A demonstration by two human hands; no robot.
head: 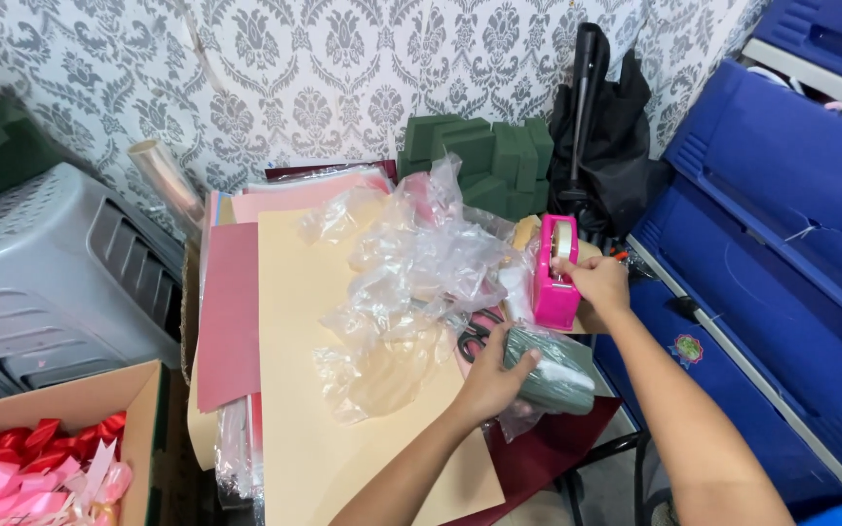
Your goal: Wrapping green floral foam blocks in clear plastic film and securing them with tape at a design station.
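The left hand (pixel 487 382) gripped a wrapped green block (pixel 550 375); at one o'clock, right hand (pixel 596 282) fingers closed on the pink tape dispenser (pixel 556 275).

One head-worn camera looks steeply down and forward from above the near edge of a work table covered in large cream paper sheets (pixel 314 390). It faces the grey-and-white damask-patterned wall (pixel 343 68) behind the far edge. Both forearms enter from the bottom, close to the lens.
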